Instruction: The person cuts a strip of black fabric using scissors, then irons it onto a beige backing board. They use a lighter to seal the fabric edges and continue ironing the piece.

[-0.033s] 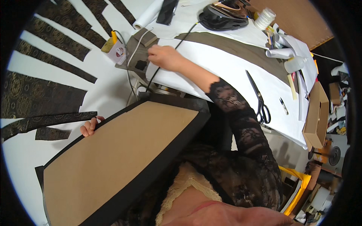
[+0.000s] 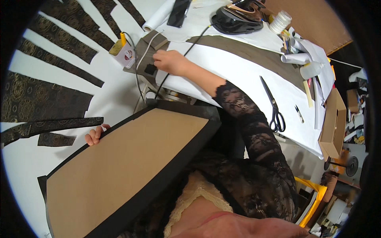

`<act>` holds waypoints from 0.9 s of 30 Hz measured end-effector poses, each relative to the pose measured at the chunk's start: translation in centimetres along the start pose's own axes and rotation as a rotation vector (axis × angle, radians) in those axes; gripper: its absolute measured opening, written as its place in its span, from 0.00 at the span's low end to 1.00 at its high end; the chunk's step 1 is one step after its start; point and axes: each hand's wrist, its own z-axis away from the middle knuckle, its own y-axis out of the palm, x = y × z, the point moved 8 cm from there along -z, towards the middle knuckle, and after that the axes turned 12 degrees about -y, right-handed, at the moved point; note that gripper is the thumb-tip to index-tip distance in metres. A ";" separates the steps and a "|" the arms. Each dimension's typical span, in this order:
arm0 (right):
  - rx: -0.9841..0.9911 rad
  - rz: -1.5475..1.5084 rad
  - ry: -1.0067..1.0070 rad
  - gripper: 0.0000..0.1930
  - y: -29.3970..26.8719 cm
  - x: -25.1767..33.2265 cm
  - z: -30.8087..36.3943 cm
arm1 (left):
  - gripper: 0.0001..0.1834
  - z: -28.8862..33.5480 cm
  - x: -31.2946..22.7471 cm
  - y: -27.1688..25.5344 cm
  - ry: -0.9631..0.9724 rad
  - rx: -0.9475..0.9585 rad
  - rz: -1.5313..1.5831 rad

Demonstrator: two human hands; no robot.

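Observation:
A large tan board (image 2: 123, 170) with a black fabric border slants across my lap. My left hand (image 2: 94, 135) is closed over its far left edge, fingertips showing on the tan side. Out over the table corner, my right hand (image 2: 170, 62) is curled above white cloth (image 2: 222, 67); whatever its fingers may grip is hidden. Just left of it lie a small black square (image 2: 150, 69) and a thin white cord (image 2: 143, 55). A grey block (image 2: 158, 41) sits just beyond. Under my right wrist runs a black cable (image 2: 163, 81).
Dark patterned fabric pieces (image 2: 43, 97) spread over the white surface at left, beside a small container (image 2: 126, 57). On the right table lie black scissors (image 2: 273, 105) and thread snips (image 2: 299, 114). An iron (image 2: 237, 20), a white spool (image 2: 280, 22) and a cardboard box (image 2: 332, 125) stand around.
My right hand has shifted slightly left, closer to the black square. The whole view has moved a little. My left hand keeps its hold on the board.

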 end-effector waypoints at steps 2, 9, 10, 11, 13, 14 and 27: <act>0.060 -0.038 0.002 0.03 2.8 -0.1 -1.2 | 0.05 0.4 -1.4 0.8 0.018 -0.004 -0.034; 0.171 -0.145 0.130 0.13 0.6 1.3 1.4 | 0.06 1.2 -3.3 -0.7 0.048 -0.094 -0.017; 0.093 -0.183 0.180 0.16 -2.1 2.2 2.5 | 0.07 1.6 -3.6 -1.2 0.037 -0.089 0.002; -0.044 -0.185 0.256 0.21 -5.4 2.3 4.4 | 0.08 2.1 -3.7 -1.7 0.028 -0.088 0.017; -0.207 -0.006 0.606 0.20 -12.6 3.1 12.3 | 0.10 2.0 -3.1 -2.4 0.027 -0.059 0.087; -0.333 0.090 0.879 0.17 -15.7 4.4 18.0 | 0.08 1.2 -2.1 -2.7 -0.002 0.025 0.066; -1.061 -0.877 1.516 0.25 -15.5 17.5 30.2 | 0.05 -5.8 6.8 -9.0 -0.183 0.035 0.001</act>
